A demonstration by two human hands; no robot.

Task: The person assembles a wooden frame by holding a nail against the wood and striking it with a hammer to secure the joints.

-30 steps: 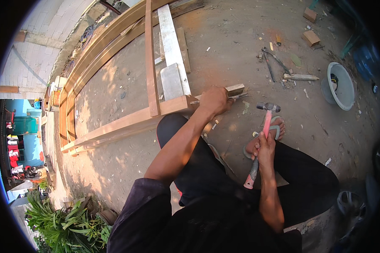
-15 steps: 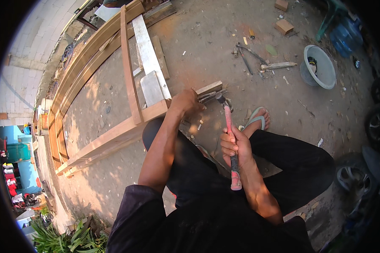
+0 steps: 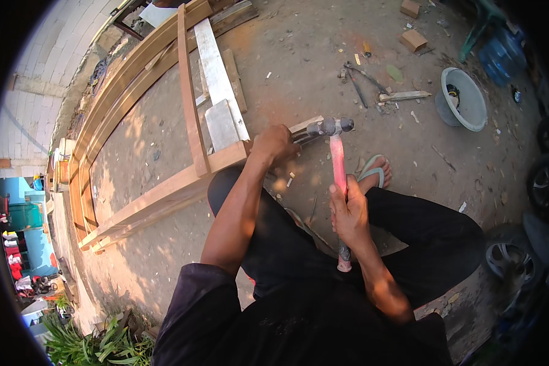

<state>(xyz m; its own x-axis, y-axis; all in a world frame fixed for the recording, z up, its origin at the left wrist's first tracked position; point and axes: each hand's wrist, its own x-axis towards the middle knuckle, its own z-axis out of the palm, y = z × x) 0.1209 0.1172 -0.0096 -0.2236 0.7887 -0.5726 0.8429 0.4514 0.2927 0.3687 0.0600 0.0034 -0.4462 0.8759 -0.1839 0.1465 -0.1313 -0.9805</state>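
Note:
My right hand [image 3: 351,213] is closed round the pink and black handle of a hammer [image 3: 338,155]. The hammer stands upright in front of me, its dark metal head level with my left fist. My left hand [image 3: 273,145] is curled at the near corner of a long wooden frame [image 3: 165,190]. Thin, dark, metal-looking lengths stick out from its fingers toward the hammer head; I cannot make out what they are. Behind them shows the pale end of a piece of wood [image 3: 305,124]. The hammer head partly covers the tips of these things.
A white board [image 3: 219,79] and a grey metal plate [image 3: 222,125] lie by the frame. Pincers [image 3: 361,85] and a wood scrap [image 3: 405,96] are on the dirt. A grey bucket [image 3: 463,100], a blue water jug [image 3: 502,56] and wheels [image 3: 511,256] stand at right.
The hammer's head has turned crosswise and come nearer, and my right hand has rotated so its back faces up. My left hand has stayed at the frame corner, shifting slightly.

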